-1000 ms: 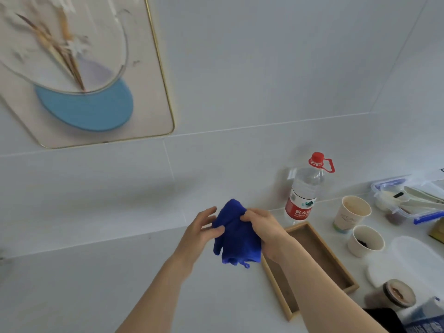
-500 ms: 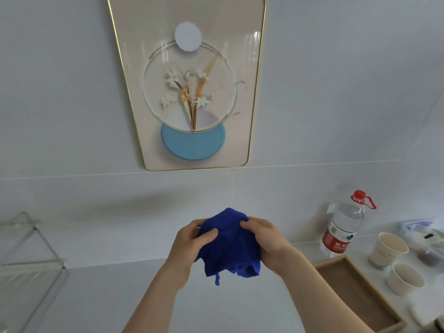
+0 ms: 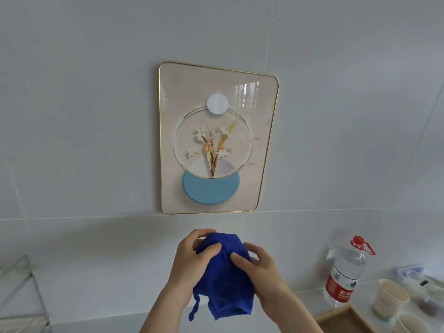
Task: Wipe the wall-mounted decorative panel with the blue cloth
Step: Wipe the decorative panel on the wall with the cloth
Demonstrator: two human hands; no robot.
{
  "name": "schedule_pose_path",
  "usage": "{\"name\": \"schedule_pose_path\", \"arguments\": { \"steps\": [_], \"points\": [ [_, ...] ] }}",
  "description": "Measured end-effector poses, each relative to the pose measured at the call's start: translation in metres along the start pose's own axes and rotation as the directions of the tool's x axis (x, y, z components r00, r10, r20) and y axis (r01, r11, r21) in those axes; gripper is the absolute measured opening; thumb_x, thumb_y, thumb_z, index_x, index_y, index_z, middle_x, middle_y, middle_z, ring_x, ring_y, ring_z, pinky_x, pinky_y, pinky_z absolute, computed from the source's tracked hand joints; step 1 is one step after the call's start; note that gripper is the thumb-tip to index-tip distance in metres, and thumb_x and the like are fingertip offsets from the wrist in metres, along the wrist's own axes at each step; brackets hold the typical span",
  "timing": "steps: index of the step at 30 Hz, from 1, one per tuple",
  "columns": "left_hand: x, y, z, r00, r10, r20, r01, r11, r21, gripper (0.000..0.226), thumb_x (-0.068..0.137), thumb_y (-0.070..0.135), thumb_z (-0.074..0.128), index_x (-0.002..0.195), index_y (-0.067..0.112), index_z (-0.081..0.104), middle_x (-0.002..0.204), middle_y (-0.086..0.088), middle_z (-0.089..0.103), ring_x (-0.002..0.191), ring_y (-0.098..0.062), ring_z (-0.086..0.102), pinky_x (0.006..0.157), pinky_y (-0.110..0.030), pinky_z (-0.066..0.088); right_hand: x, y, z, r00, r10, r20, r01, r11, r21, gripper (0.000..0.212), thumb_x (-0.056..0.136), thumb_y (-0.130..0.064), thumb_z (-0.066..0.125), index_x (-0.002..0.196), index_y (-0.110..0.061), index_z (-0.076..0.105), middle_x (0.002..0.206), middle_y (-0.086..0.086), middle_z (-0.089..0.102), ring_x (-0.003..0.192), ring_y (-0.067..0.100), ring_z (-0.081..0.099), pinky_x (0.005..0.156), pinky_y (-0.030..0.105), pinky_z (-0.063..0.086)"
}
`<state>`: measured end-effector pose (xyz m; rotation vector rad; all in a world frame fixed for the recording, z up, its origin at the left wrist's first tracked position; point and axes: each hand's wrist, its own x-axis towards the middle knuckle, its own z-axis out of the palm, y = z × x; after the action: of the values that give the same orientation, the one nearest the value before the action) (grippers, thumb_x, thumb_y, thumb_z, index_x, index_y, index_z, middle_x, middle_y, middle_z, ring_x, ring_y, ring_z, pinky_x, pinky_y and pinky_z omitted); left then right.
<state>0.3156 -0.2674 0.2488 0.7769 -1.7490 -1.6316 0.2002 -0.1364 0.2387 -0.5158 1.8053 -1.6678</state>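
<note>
The decorative panel (image 3: 216, 140) hangs on the white tiled wall, beige with a thin gold rim, a glass circle with dried flowers, a white disc above and a light blue disc below. Below it I hold a bunched blue cloth (image 3: 224, 280) in both hands. My left hand (image 3: 192, 258) grips the cloth's left side with fingers over its top. My right hand (image 3: 262, 272) presses on its right side. The cloth and hands are apart from the panel, a short way under its lower edge.
On the counter at the right stand a water bottle (image 3: 344, 272) with a red cap, paper cups (image 3: 389, 299), a wooden tray (image 3: 346, 320) and a plastic box (image 3: 422, 282). A clear acrylic rack (image 3: 21, 296) sits at the far left.
The view has swung up and left, bringing the whole panel to the centre. Both hands stay on the cloth and have shifted their hold, bunching it more.
</note>
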Motion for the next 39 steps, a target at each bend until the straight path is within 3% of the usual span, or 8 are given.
{"name": "schedule_pose_path", "arguments": {
  "steps": [3,8,18,22,27,30,33,39],
  "points": [
    [0.004,0.013,0.011,1.0,0.016,0.0,-0.016,0.999,-0.04,0.029,0.089,0.019,0.078,0.111,0.037,0.07,0.107,0.009,0.079,0.102,-0.015,0.073,0.073,-0.025,0.057,-0.002,-0.016,0.001,0.969,-0.208,-0.135,0.187,0.97,-0.152,0.056,0.086,-0.041,0.083,0.129,-0.042,0.048,0.116,-0.008,0.067,0.101,0.013,0.07,0.074,0.026,0.059],
    [0.013,0.034,0.034,0.998,0.055,-0.018,-0.056,0.997,-0.046,0.03,0.088,0.025,0.081,0.111,0.038,0.067,0.106,0.008,0.079,0.101,-0.018,0.073,0.072,-0.028,0.058,0.004,-0.029,-0.003,0.869,-0.427,-0.249,0.376,0.898,-0.228,0.026,0.089,-0.042,0.078,0.109,-0.03,0.068,0.108,-0.012,0.074,0.097,0.006,0.071,0.076,0.02,0.056],
    [0.033,0.069,0.081,0.971,0.236,0.048,-0.24,0.963,0.123,0.04,0.086,0.024,0.083,0.112,0.042,0.059,0.107,0.016,0.076,0.097,-0.011,0.075,0.071,-0.021,0.061,0.023,-0.078,-0.023,0.984,-0.161,0.072,0.138,0.959,0.249,0.051,0.093,-0.073,0.052,0.11,-0.034,0.081,0.113,0.0,0.082,0.104,0.016,0.078,0.078,0.031,0.063],
    [0.049,0.08,0.091,0.944,0.307,0.122,-0.327,0.92,0.215,0.039,0.09,0.013,0.072,0.112,0.042,0.058,0.102,0.017,0.081,0.092,-0.004,0.076,0.072,-0.021,0.062,0.042,-0.093,-0.024,0.996,-0.032,0.078,0.004,0.943,0.334,0.037,0.099,-0.049,0.063,0.089,-0.022,0.086,0.096,0.006,0.083,0.087,0.019,0.081,0.07,0.034,0.062],
    [0.07,0.087,0.093,0.902,0.413,0.128,-0.427,0.802,0.418,0.029,0.088,0.031,0.062,0.113,0.045,0.057,0.103,0.02,0.079,0.096,-0.004,0.073,0.084,-0.033,0.063,0.067,-0.106,-0.029,0.989,0.067,0.129,-0.12,0.88,0.46,0.034,0.107,-0.032,0.055,0.122,-0.006,0.072,0.114,0.016,0.08,0.109,0.032,0.076,0.079,0.042,0.061],
    [0.085,0.083,0.088,0.819,0.573,-0.017,-0.482,0.705,0.52,0.026,0.088,0.048,0.057,0.113,0.041,0.06,0.104,0.025,0.072,0.102,-0.001,0.068,0.086,-0.027,0.057,0.081,-0.105,-0.032,0.995,0.066,0.069,-0.093,0.849,0.52,0.039,0.107,-0.027,0.052,0.129,0.002,0.065,0.121,0.028,0.076,0.116,0.041,0.072,0.089,0.05,0.058],
    [0.107,0.071,0.076,0.602,0.783,-0.158,-0.466,0.505,0.726,0.038,0.093,0.044,0.06,0.127,0.027,0.061,0.13,0.01,0.068,0.124,-0.015,0.059,0.105,-0.038,0.05,0.092,-0.113,-0.036,0.999,-0.003,-0.041,0.025,0.843,0.538,0.042,0.108,-0.035,0.05,0.123,0.0,0.066,0.116,0.027,0.077,0.114,0.04,0.072,0.097,0.052,0.055],
    [0.159,0.06,0.06,0.509,0.84,-0.19,-0.163,0.31,0.937,0.086,0.098,0.062,0.049,0.168,0.018,0.024,0.177,-0.012,0.019,0.164,-0.034,0.016,0.133,-0.052,0.006,0.1,-0.14,-0.028,0.847,-0.391,-0.359,0.507,0.798,0.325,0.027,0.108,-0.039,0.05,0.098,-0.019,0.065,0.072,-0.012,0.074,0.063,0.001,0.07,0.063,0.021,0.055]
  ]
}}
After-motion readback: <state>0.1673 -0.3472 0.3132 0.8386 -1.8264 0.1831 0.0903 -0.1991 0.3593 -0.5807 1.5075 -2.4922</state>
